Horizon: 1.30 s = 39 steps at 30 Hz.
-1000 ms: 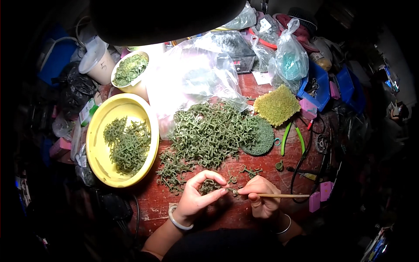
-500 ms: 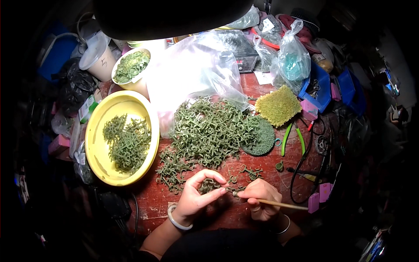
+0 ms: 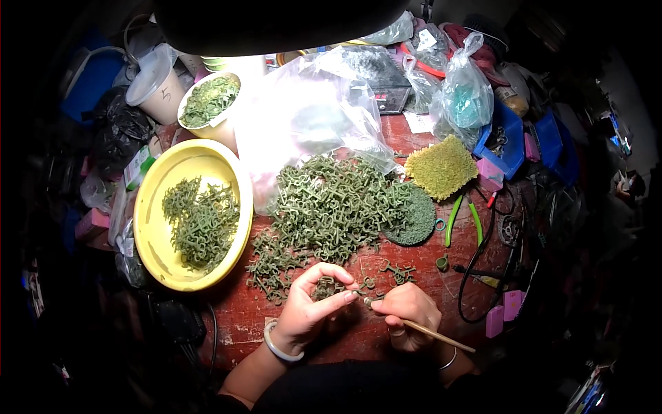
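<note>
My left hand (image 3: 308,302) is curled round a few small green hook-shaped pieces (image 3: 329,287). A small green piece shows at its thumb and fingertips, partly hidden. My right hand (image 3: 412,310) grips a thin wooden-handled tool (image 3: 441,336), its handle slanting down to the right. The tool's working end lies near the left fingertips and is too small to make out. Just beyond both hands is a big pile of similar green pieces (image 3: 334,203), with a few loose ones (image 3: 398,273) near my right hand.
To the left stands a yellow basin (image 3: 148,238) with more green pieces. A clear plastic bag (image 3: 276,124) lies behind the pile. On the right are a yellow textured pad (image 3: 441,168), a round green pad (image 3: 418,219), green-handled pliers (image 3: 452,222), a black cable (image 3: 471,276) and pink blocks (image 3: 494,321).
My right hand has shifted slightly, and the tool's handle now slopes more steeply toward me. The tool's end has drawn a little apart from the left fingertips, which stay nearly in place.
</note>
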Motion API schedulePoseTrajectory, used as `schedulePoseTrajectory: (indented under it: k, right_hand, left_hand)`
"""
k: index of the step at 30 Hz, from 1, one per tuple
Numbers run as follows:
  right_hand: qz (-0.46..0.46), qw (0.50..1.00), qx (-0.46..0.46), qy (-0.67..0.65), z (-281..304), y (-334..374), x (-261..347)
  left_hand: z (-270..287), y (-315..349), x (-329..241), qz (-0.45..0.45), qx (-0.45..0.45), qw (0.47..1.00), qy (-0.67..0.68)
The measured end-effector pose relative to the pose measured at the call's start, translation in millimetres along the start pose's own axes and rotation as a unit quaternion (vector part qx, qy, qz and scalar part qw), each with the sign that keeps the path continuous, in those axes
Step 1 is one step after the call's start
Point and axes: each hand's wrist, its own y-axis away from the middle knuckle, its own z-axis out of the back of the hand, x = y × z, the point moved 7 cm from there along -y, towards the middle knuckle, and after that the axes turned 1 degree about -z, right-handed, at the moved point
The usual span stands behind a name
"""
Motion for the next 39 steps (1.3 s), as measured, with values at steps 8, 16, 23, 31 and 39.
schedulePoseTrajectory:
  k: [8,16,23,31,39]
  right_hand:
    - [0.005,1.000,0.011,-0.027,-1,2,0]
    - [0.002,1.000,-0.001,-0.022,0,1,0]
    - [-0.009,0.999,0.005,-0.035,0,0,0]
    - [-0.036,0.999,-0.001,-0.018,2,0,-4]
    - [-0.058,0.998,-0.011,-0.015,4,0,-5]
  left_hand:
    - [0,0,0,0.008,0.000,1.000,0.007]
    - [2,0,0,-0.001,-0.009,1.000,-0.006]
    - [1,-3,-8,-0.104,-0.006,0.988,-0.113]
    - [-3,-1,-15,-0.150,0.006,0.973,-0.176]
    - [-4,-1,-16,-0.151,0.010,0.972,-0.179]
